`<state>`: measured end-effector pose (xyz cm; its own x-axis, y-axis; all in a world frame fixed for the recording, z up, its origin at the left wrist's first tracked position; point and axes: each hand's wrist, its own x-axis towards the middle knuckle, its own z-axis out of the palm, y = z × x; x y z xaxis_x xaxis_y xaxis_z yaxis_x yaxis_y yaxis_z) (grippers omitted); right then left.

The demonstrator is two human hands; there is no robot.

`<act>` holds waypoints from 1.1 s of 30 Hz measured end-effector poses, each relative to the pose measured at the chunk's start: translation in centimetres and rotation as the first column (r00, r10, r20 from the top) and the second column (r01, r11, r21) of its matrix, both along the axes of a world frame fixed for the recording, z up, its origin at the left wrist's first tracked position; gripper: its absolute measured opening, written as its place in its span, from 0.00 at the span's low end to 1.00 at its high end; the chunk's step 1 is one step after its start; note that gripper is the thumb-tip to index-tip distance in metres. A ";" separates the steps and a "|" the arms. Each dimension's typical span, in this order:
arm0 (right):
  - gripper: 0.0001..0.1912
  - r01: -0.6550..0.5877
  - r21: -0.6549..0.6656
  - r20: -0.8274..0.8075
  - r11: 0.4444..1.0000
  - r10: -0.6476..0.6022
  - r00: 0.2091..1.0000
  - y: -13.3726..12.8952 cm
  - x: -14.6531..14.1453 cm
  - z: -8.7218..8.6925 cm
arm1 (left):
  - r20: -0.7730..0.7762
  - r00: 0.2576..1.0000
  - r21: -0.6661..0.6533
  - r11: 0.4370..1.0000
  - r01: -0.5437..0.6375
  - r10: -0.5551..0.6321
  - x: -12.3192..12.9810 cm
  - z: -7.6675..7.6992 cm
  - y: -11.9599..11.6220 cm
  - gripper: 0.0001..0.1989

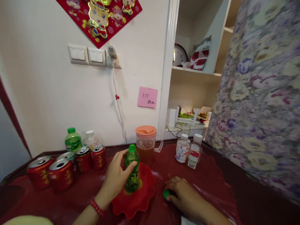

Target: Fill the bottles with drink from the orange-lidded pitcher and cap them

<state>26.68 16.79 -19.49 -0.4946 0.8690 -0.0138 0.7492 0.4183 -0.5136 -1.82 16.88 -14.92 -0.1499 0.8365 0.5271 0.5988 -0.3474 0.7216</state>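
My left hand (117,173) is wrapped round a green bottle (132,175) whose mouth is uncapped. The bottle stands upright on a red scalloped plate (145,198). To the right, my right hand (181,193) rests low at the tabletop, its fingers curled round a small green cap (166,194). Just behind the bottle is a pitcher (146,147) with an orange lid and amber liquid inside.
Several red cans (61,176) stand at the left, with a green-capped bottle (73,140) and a white-capped bottle (91,140) behind. More white-capped bottles (182,150) stand at the back right, near a floral curtain (260,93). A cord (118,106) hangs down the wall.
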 end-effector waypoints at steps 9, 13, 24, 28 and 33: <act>0.15 0.178 0.194 -0.496 0.965 -0.060 0.866 7.1 -0.1 2.4 | 0.044 0.999 0.016 1.000 0.006 -0.006 0.0 -0.6 0.2 0.24; 0.24 0.327 0.223 -0.625 0.918 -0.123 0.771 11.5 -1.5 3.8 | 0.073 0.997 0.058 0.998 -0.010 0.005 0.0 -1.5 0.3 0.25; 0.27 0.419 0.265 -0.787 0.868 -0.057 0.615 14.0 -7.3 7.5 | 0.040 0.997 0.082 0.994 -0.072 0.068 -0.3 -3.0 0.6 0.26; 0.31 0.461 0.113 -0.840 0.880 -0.163 0.517 15.4 -7.1 5.4 | 0.073 0.997 0.022 0.999 -0.034 0.033 -0.1 -3.3 0.6 0.29; 0.31 0.296 -0.050 -0.858 0.954 -0.193 0.477 16.6 -6.5 2.8 | 0.093 0.996 -0.042 0.999 0.010 -0.006 0.1 -3.0 0.1 0.31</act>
<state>20.17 33.37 -16.67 0.0101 0.9274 0.3740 0.0559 0.3730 -0.9262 -1.70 16.99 -17.93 -0.1896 0.8591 0.4753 0.5258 -0.3200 0.7881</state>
